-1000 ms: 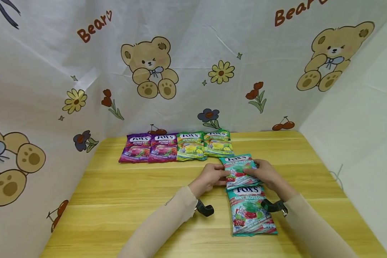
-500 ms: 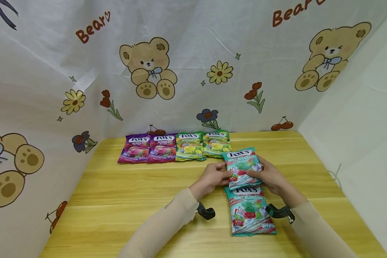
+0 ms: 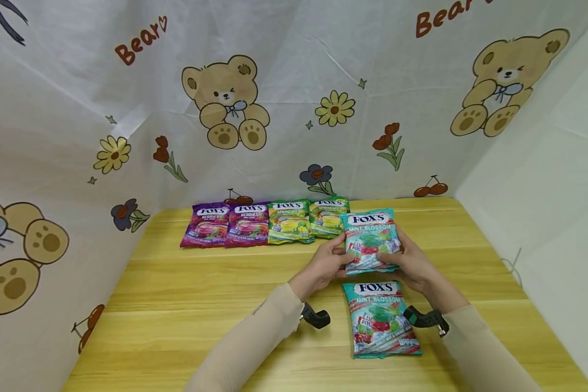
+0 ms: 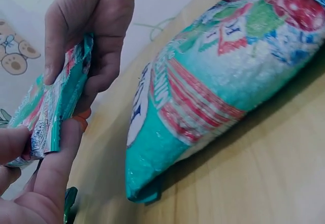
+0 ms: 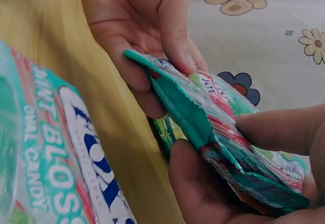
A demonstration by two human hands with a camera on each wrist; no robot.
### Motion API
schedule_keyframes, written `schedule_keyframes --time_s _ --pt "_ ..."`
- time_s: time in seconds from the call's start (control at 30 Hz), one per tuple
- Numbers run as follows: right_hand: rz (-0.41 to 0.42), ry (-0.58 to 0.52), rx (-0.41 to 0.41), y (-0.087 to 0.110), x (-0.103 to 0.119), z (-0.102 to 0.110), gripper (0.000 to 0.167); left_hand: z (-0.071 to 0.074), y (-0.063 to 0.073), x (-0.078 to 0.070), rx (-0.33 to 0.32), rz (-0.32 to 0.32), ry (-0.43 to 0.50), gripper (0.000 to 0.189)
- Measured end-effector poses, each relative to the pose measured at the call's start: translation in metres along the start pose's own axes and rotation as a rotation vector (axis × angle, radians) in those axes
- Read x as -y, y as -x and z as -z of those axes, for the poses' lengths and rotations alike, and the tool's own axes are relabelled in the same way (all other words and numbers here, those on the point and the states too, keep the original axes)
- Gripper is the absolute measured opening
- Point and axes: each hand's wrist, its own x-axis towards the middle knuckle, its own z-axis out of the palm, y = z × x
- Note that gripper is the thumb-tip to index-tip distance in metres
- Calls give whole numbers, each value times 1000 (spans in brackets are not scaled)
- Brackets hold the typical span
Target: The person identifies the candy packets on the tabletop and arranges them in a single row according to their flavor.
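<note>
A teal mint blossom candy bag (image 3: 371, 242) is held up off the table between both hands. The left hand (image 3: 325, 265) pinches its left edge, thumb on the front and fingers behind. On the opposite edge the right hand (image 3: 414, 264) grips it the same way. Both wrist views show the lower edge of this bag, tilted, with thumbs on its printed face. A second teal mint blossom candy bag (image 3: 381, 320) lies flat on the table just below, touched by neither hand; it looms large in the left wrist view.
Along the table's back edge lie two purple berries candy bags (image 3: 207, 225) and two yellow-green spring tea candy bags (image 3: 289, 222) in a row. The held bag is close to the row's right end. A bear-print cloth (image 3: 284, 163) hangs behind the wooden table (image 3: 215, 305).
Both hands have lifted the upper mint blossom candy bag and moved it away from the body, off the lower bag's top edge. The lower bag and the back row stay put.
</note>
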Motion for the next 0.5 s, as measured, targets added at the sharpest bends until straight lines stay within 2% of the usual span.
schedule_keyframes --time_s 0.13,0.33,0.5 --pt "-19 -64 -51 -4 3 -1 95 -2 -7 -4 -26 -6 41 73" --pt "-64 -178 -162 -12 5 -3 85 -6 -19 -10 -70 -42 55 66" --pt "-41 -287 -177 -20 2 1 87 -10 -29 -11 -93 -44 100 61"
